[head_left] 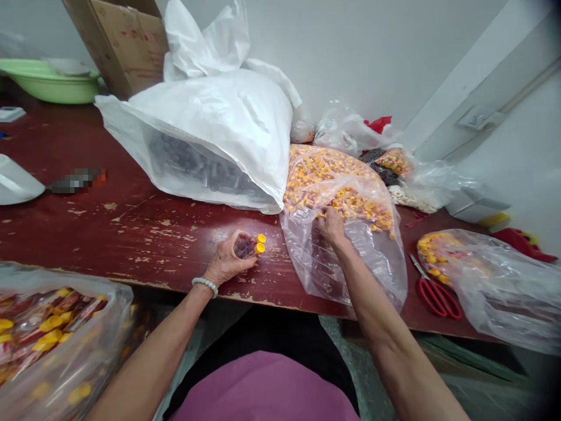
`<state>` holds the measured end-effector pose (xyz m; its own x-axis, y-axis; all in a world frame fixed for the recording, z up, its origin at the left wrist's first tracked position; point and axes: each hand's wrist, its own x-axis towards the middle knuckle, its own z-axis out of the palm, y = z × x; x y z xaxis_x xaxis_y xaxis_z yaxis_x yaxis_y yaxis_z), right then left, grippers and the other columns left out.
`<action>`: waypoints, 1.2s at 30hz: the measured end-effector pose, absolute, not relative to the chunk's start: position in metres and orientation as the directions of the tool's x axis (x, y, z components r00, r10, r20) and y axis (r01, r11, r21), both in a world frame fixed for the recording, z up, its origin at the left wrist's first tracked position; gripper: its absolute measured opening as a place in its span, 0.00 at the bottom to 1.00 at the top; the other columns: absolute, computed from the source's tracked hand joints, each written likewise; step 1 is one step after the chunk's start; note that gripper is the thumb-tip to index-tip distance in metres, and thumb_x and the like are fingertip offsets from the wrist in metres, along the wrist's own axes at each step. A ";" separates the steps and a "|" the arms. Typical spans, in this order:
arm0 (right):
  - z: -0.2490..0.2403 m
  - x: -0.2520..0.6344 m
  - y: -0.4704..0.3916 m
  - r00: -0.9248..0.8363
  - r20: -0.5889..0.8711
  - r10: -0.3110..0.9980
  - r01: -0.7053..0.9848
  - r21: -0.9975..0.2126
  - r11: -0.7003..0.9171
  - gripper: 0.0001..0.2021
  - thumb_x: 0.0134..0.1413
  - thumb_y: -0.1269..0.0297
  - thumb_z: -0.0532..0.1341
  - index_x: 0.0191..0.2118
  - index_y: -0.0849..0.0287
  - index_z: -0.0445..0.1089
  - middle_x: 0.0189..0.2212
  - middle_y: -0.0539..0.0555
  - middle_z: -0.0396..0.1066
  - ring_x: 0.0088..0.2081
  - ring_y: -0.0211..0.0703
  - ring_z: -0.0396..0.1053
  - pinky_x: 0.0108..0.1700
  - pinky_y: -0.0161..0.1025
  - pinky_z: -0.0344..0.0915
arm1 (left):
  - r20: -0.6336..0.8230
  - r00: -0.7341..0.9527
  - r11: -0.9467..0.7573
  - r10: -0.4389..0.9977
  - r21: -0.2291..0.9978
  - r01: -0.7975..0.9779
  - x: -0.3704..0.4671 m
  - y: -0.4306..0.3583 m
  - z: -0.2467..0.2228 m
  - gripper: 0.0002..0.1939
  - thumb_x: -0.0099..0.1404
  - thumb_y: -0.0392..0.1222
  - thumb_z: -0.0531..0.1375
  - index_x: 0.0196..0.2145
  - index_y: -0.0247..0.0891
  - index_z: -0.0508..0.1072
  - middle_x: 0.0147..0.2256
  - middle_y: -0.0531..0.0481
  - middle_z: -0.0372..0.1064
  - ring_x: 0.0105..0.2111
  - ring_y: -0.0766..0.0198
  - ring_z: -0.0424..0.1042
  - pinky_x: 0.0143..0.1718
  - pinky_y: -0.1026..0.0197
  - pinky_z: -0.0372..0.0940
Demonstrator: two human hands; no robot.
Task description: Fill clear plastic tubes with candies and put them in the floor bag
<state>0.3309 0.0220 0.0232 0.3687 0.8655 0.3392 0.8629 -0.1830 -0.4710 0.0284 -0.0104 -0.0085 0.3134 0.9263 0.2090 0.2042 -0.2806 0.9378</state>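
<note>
My left hand (228,257), with a bead bracelet at the wrist, is closed around a bunch of small clear plastic tubes (243,246) just above the table. Two yellow caps (260,247) show at their right ends. My right hand (332,225) reaches into a clear plastic bag (307,263) of small yellow-and-pink caps (324,166). Its fingers are curled together among the caps, and what they pinch is hidden. Behind my left hand, a white woven sack (223,117) lies with its mouth facing me, showing many clear tubes (197,164) inside.
Red-handled scissors (437,297) and another bag of yellow caps (438,257) lie at the right. At lower left hangs a bag of yellow-capped filled tubes (48,321). A green basin (52,85) and cardboard box (131,44) stand at the back of the worn red table (87,234).
</note>
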 end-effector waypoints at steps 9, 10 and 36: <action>0.008 0.334 0.015 0.411 0.284 0.866 0.768 -0.619 -0.161 0.16 0.55 0.64 0.50 0.44 0.66 0.67 0.38 0.63 0.71 0.38 0.46 0.68 0.41 0.42 0.63 | 0.195 0.318 -0.261 0.928 0.948 0.180 0.028 -0.010 -0.009 0.21 0.46 0.36 0.65 0.38 0.38 0.65 0.37 0.47 0.73 0.35 0.62 0.75 0.38 0.60 0.70; 0.013 0.326 0.004 0.430 0.278 0.859 0.714 -0.687 -0.135 0.17 0.57 0.60 0.49 0.45 0.65 0.67 0.36 0.60 0.71 0.34 0.43 0.69 0.37 0.40 0.64 | 0.196 0.319 -0.264 0.927 0.946 0.186 0.028 -0.010 -0.010 0.21 0.46 0.36 0.65 0.38 0.37 0.65 0.37 0.48 0.73 0.35 0.62 0.75 0.39 0.60 0.70; 0.025 0.181 -0.071 -0.300 0.468 0.831 0.809 -0.337 0.482 0.18 0.52 0.74 0.55 0.47 0.49 0.69 0.51 0.55 0.61 0.46 0.49 0.60 0.44 0.47 0.61 | 0.217 0.352 -0.330 0.910 0.895 0.300 0.021 -0.007 -0.009 0.22 0.48 0.45 0.66 0.40 0.38 0.65 0.37 0.47 0.73 0.37 0.59 0.74 0.38 0.58 0.68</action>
